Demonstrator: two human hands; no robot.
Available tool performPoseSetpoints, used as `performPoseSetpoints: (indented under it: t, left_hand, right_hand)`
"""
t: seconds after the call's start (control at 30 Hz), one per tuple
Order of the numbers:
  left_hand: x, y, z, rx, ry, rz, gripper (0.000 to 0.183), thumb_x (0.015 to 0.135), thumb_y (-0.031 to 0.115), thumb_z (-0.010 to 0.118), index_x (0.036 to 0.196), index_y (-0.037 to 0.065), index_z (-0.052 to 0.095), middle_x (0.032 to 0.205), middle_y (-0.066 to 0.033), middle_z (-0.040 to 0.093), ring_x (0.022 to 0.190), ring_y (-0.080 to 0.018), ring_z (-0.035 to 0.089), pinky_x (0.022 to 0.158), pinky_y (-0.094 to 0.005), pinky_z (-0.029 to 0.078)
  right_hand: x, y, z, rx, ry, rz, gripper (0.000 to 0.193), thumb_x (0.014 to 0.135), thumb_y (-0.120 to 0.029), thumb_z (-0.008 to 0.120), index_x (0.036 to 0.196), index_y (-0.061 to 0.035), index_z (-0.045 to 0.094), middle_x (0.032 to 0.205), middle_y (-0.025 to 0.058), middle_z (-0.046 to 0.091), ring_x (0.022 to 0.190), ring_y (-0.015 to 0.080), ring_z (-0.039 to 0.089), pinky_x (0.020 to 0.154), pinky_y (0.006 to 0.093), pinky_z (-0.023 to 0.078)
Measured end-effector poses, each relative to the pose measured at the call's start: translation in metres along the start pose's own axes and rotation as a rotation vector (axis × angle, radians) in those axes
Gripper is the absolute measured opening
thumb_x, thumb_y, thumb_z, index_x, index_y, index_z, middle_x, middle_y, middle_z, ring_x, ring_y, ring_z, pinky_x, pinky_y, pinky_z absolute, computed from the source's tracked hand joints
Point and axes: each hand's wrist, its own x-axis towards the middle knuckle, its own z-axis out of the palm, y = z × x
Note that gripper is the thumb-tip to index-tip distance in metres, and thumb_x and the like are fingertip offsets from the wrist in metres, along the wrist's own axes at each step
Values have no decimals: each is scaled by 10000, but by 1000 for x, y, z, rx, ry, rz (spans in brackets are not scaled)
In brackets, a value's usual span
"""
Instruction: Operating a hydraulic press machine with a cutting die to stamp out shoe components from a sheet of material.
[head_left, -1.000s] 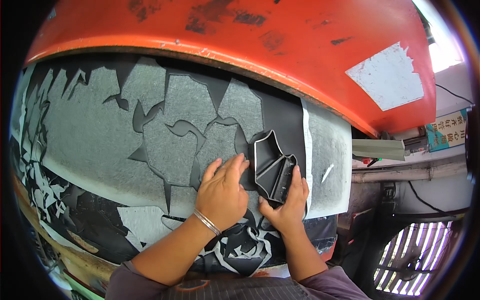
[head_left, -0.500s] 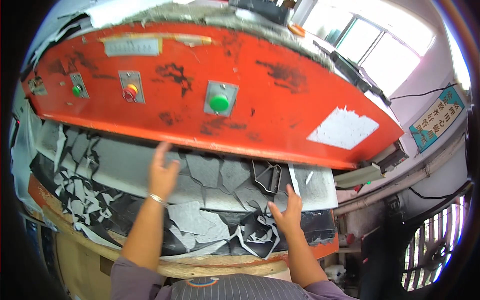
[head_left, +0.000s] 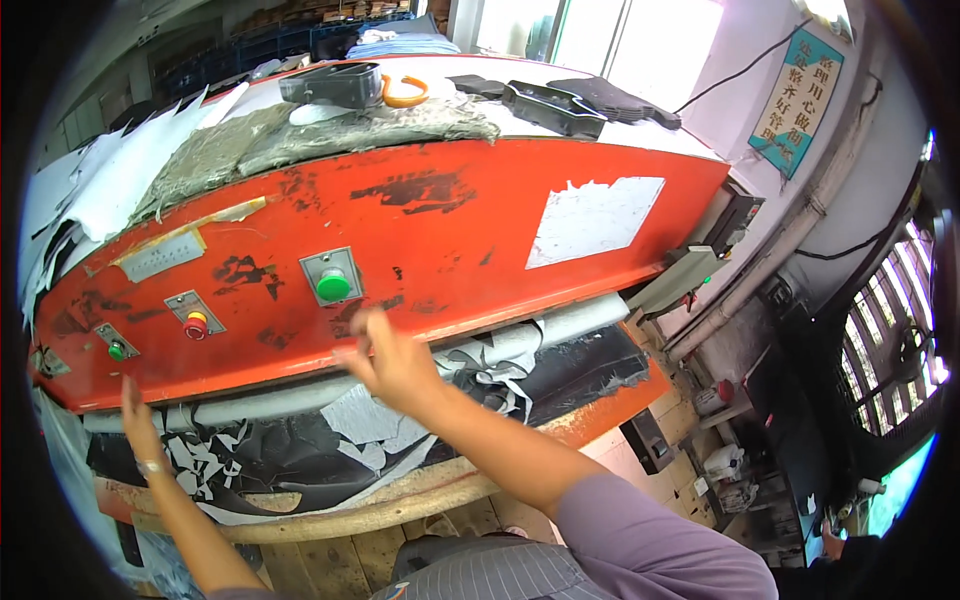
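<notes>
My right hand (head_left: 392, 372) is raised before the orange-red machine front (head_left: 440, 260), just below and right of the large green push button (head_left: 333, 287), apart from it. Its thumb and forefinger stand apart, a little blurred, with nothing visible between them. My left hand (head_left: 141, 425) is at the left end of the machine, below the small green button (head_left: 117, 351). Its fingers are stretched up near the lower edge of the front panel, and I see nothing in it. Grey-white sheet offcuts (head_left: 365, 418) and small scraps (head_left: 200, 460) lie on the black bed below.
A red stop button (head_left: 195, 326) sits between the two green ones. On top of the machine lie a black tray (head_left: 332, 84), an orange ring-shaped thing (head_left: 405, 92) and further dark trays. A rounded wooden edge (head_left: 400, 497) runs along the front. Pipes line the wall at right.
My view has swung right. Both hands have left the work surface; the right has come up by the large green button, the left is at the left end. The metal cutting die no longer shows.
</notes>
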Motion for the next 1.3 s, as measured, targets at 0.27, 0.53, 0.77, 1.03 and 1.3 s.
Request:
performPoseSetpoints:
  t: [0.27, 0.53, 0.77, 1.03, 1.3]
  left_hand:
    - [-296, 154, 88, 88, -972, -19, 184, 800, 138, 650, 948, 36, 691, 912, -137, 687, 868, -257, 659, 799, -344, 506]
    - [-332, 189, 134, 227, -890, 263, 131, 727, 132, 670, 820, 40, 672, 809, -130, 593, 819, -320, 546, 748, -399, 439]
    - [-299, 194, 138, 263, -1101, 112, 139, 728, 143, 685, 798, 23, 695, 739, -144, 625, 700, -311, 580, 691, -379, 456]
    - [-296, 193, 173, -56, -1118, -378, 181, 872, 148, 623, 881, -27, 667, 806, -68, 670, 708, -109, 590, 680, -255, 485]
    - [-278, 192, 318, -317, -1091, -512, 555, 876, 97, 554, 1394, 35, 365, 1311, -142, 509, 750, -141, 605, 654, -262, 500]
  right_hand:
    - [-182, 2, -51, -293, -660, -99, 383, 739, -317, 717, 949, -41, 555, 906, 125, 598, 935, 308, 572, 796, 383, 465]
    - [-194, 21, -41, -388, -426, 17, 148, 725, -127, 597, 845, -44, 619, 881, 107, 598, 908, 268, 567, 776, 357, 464]
    - [-128, 35, -79, -175, -1084, 189, 475, 731, -395, 722, 1012, -22, 633, 975, 199, 651, 928, 369, 620, 790, 468, 499]
    - [-35, 120, -110, -643, -490, 461, 733, 670, -533, 742, 1262, -167, 511, 1396, 248, 343, 1297, 409, 319, 945, 577, 382]
    - [-54, 137, -131, -251, -488, 398, 691, 624, -466, 749, 1097, 10, 587, 1119, 197, 510, 1101, 366, 442, 908, 446, 440]
